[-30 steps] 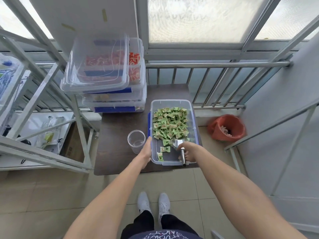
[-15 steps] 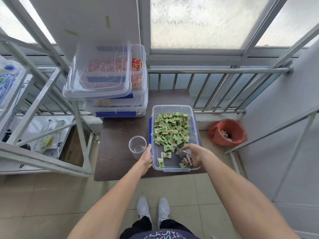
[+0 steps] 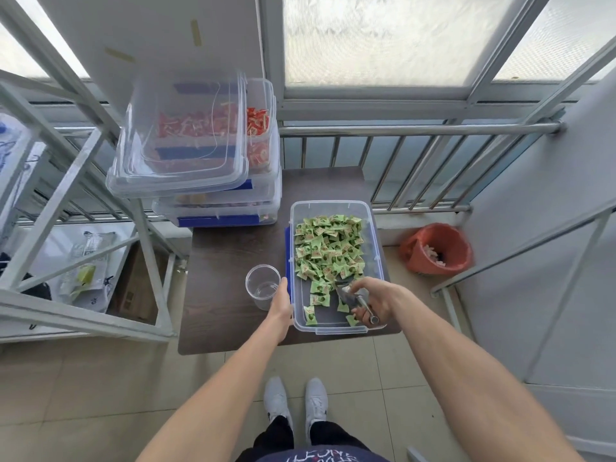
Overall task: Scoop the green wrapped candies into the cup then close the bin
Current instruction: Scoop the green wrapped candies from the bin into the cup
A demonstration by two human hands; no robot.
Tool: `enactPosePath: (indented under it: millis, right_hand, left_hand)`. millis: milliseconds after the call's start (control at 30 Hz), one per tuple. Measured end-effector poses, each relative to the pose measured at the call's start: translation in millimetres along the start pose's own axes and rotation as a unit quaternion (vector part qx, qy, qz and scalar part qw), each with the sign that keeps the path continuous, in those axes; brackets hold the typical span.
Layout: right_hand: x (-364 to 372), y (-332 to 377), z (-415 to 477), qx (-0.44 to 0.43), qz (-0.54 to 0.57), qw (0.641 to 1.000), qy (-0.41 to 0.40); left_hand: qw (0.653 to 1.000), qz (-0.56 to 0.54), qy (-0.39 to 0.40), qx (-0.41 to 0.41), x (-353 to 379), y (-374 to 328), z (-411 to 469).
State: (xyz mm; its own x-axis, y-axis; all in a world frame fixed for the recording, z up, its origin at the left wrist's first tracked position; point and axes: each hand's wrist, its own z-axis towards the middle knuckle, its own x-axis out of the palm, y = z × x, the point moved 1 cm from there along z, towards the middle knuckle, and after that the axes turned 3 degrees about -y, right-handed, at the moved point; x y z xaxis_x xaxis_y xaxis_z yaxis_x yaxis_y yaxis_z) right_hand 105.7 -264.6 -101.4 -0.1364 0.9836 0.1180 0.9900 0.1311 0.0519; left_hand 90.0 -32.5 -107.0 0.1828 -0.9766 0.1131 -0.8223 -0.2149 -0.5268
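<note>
An open clear bin [image 3: 375,228] stands on the dark table [image 3: 226,261], filled toward its far end with green wrapped candies [image 3: 328,248]. My right hand [image 3: 376,300] grips a metal scoop [image 3: 350,296] low in the bin's near end, its blade among loose candies. My left hand [image 3: 281,305] rests against the bin's left wall. An empty clear cup [image 3: 262,286] stands upright just left of that hand. The bin's lid [image 3: 181,141] lies on the stacked bins at the back left.
Stacked clear bins [image 3: 263,181] with red candies occupy the table's back left. A metal rack [image 3: 83,195] stands on the left. A railing [image 3: 416,130] runs behind the table and an orange bucket [image 3: 436,250] sits on the floor at right.
My right hand has drawn the scoop back a little toward the bin's near end and tilted it. The left hand stays on the bin's wall; the view shifted slightly.
</note>
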Motion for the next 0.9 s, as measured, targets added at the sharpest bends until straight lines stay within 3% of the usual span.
enactPosePath:
  millis: [567, 767, 900]
  right_hand:
    - [13.6, 76.0, 50.7, -0.128, 0.03, 0.985, -0.113]
    - [34.3, 70.5, 61.5, -0.147, 0.039, 0.983, -0.1]
    - [20.3, 54.5, 43.7, -0.119, -0.019, 0.99, -0.079]
  left_hand:
    - [0.998, -0.048, -0.033, 0.03, -6.2, 26.8, 9.5]
    - [0.995, -0.092, -0.037, 0.026, -0.6, 26.5, 11.8]
    - [0.993, -0.112, -0.033, 0.019, -2.5, 21.5, 12.3]
